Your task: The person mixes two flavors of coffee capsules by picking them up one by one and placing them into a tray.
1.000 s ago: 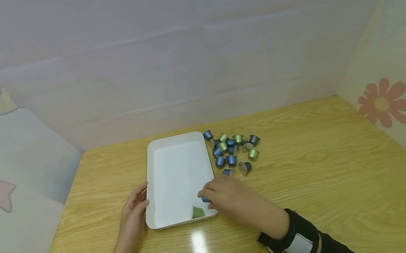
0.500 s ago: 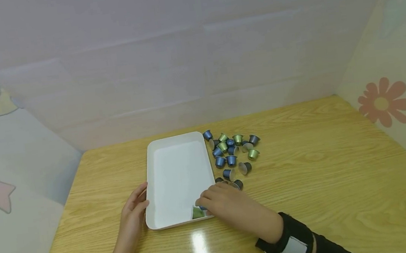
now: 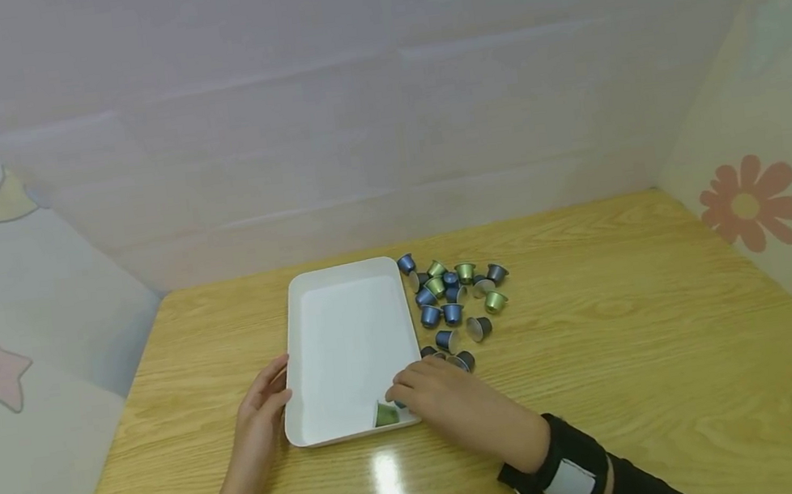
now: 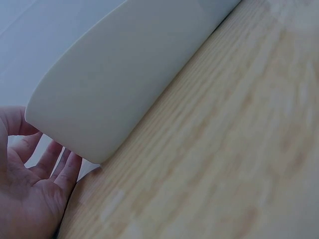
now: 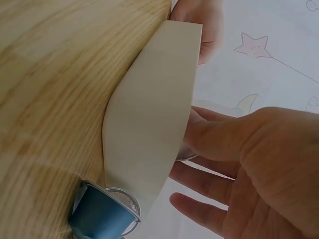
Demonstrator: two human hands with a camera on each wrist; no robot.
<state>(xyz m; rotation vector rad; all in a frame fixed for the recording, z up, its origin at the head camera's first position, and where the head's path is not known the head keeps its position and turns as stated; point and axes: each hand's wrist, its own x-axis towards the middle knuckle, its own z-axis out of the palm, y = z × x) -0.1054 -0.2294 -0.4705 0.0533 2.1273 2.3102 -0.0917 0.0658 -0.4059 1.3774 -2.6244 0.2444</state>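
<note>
A white rectangular tray [image 3: 348, 342] lies on the wooden table. Along its left side my left hand [image 3: 262, 409] rests its fingers and thumb against the outer wall; the left wrist view shows this hand [image 4: 37, 174] at the tray corner. My right hand [image 3: 437, 397] reaches over the near right rim and pinches a blue coffee capsule [image 3: 400, 404], mostly hidden by the fingers. Just left of it, a green coffee capsule [image 3: 386, 414] lies inside the tray. In the right wrist view, a silver edge of the held capsule [image 5: 185, 152] shows below the thumb.
Several blue, green and dark capsules [image 3: 452, 314] lie in a loose cluster right of the tray. Two dark ones [image 3: 464, 361] sit close beside my right hand. A blue capsule [image 5: 102, 214] stands by the tray wall. Printed cloth walls [image 3: 386, 158] enclose the table.
My right hand has shifted slightly down and left with the blue capsule, toward the green one, uncovering dark capsules outside the tray. The left hand and tray stay put.
</note>
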